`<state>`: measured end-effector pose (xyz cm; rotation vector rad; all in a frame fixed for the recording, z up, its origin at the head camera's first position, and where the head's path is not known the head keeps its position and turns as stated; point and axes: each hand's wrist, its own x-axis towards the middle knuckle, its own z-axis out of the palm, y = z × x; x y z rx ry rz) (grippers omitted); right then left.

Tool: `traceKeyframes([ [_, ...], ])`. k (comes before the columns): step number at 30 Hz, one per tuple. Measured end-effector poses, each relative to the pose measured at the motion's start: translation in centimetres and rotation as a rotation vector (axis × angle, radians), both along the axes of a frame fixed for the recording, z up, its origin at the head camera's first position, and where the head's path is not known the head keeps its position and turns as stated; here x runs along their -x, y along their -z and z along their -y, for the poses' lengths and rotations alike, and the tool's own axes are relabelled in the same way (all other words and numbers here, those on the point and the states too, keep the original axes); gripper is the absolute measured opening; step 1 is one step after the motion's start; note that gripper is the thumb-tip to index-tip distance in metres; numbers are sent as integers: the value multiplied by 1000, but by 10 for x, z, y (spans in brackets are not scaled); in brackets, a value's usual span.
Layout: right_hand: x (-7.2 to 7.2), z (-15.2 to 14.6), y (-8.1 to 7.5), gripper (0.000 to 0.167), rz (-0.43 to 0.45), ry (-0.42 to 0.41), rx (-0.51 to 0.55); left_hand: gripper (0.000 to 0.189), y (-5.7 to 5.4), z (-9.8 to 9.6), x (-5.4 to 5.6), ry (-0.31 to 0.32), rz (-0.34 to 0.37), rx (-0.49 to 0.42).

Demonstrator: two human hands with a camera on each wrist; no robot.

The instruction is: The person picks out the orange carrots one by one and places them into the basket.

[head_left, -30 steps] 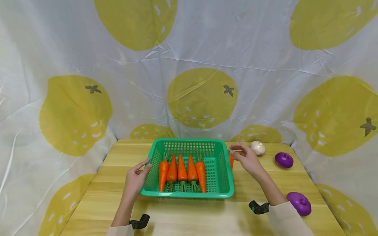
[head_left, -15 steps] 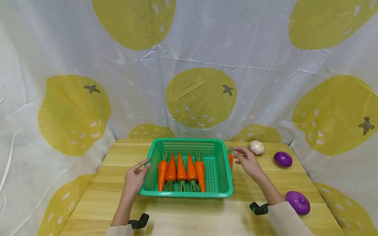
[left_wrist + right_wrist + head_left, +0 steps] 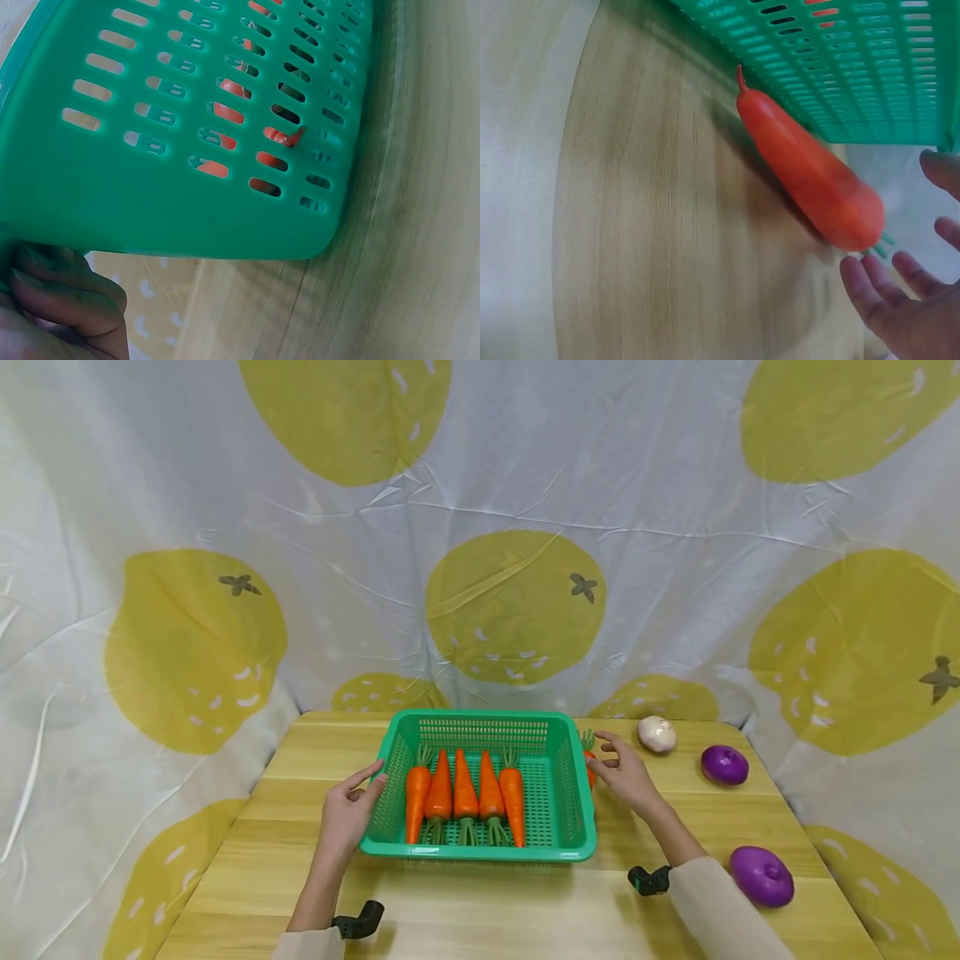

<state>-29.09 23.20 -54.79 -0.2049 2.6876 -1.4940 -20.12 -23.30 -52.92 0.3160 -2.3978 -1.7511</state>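
Note:
A green plastic basket (image 3: 480,855) with slotted walls stands on the table, several orange carrots (image 3: 464,785) lying side by side in it. At its left end my left hand (image 3: 347,814) grips the rim, fingers curled beneath it in the left wrist view. Outside the right wall one more carrot (image 3: 810,172) lies on the wood, its thin tip toward the near side and its green stems toward the back. My right hand (image 3: 626,777) hovers beside that carrot's thick end; in the right wrist view its fingers (image 3: 866,289) are spread around the stem end, nothing held.
A white round bulb (image 3: 657,734) sits at the back right of the wooden table (image 3: 480,914). Two purple onions (image 3: 724,765) lie farther right, one near the back and one by the right sleeve. A lemon-print cloth (image 3: 517,618) hangs behind.
My right hand drew slightly right from the loose carrot, then came back over its side. The left hand stays on the basket rim, and the carrots in the basket lie unmoved.

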Motion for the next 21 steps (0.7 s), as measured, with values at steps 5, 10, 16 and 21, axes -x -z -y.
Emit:
traceKeyframes([
  [5,7,8,6,65,6,-13,-9,38,0,-1,-1,-4,2,-1],
  [10,10,14,17,68,-40,-1,-114,39,1,-1,-1,-5,11,-13],
  [16,7,17,23,72,-136,-3,-286,41,2,-1,0,-17,11,-28],
  [21,5,17,21,65,-143,-18,-348,41,2,0,-1,-14,4,-49],
])
